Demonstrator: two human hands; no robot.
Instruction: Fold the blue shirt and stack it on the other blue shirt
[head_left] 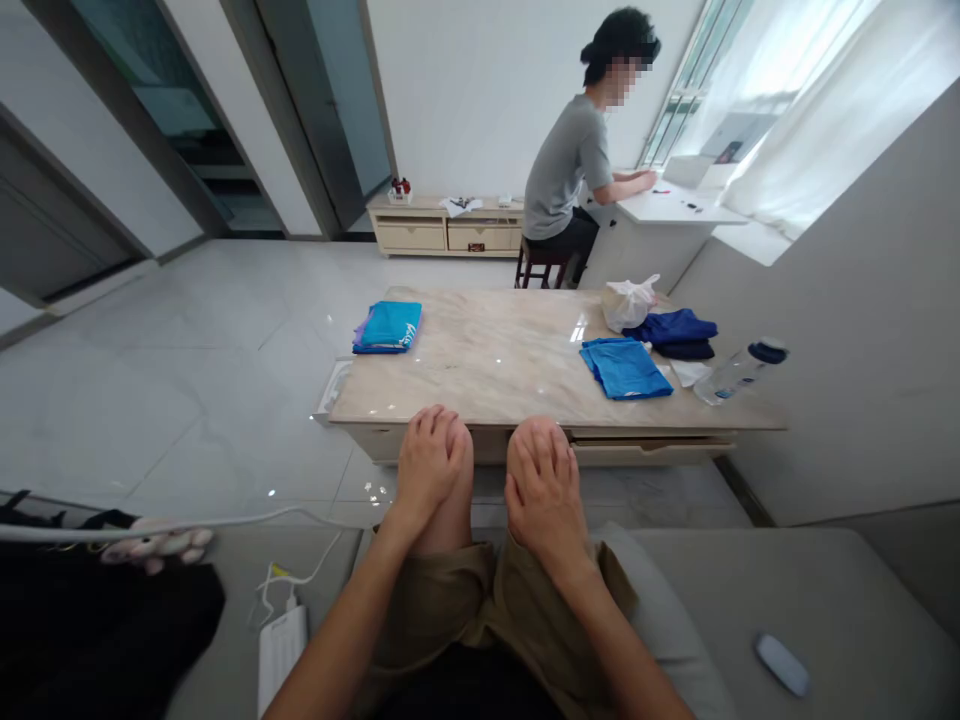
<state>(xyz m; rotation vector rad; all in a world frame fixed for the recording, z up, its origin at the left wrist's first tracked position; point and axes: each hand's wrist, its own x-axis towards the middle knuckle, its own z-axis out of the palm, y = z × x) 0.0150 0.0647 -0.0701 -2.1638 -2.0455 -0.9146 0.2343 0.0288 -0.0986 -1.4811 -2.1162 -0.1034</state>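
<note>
My left hand (430, 462) lies flat over my left knee, fingers stretched forward and holding nothing. On the other knee rests my right hand (547, 500), its fingers spread and likewise free of any object. Just beyond both knees stands a marble-topped coffee table (495, 365). A folded teal and blue cloth-like bundle (390, 326) sits at the table's left end. Toward the right lies a folded bright blue piece (626, 368), with folded dark blue fabric (675, 328) behind it.
A clear bottle (739, 373) and a white plastic bag (630, 302) stand on the table's right side. A drawer (652, 453) juts out below. Beside me on the sofa (750, 600) are a white power bank (283, 645) and cable. A person (566, 165) sits at a white desk.
</note>
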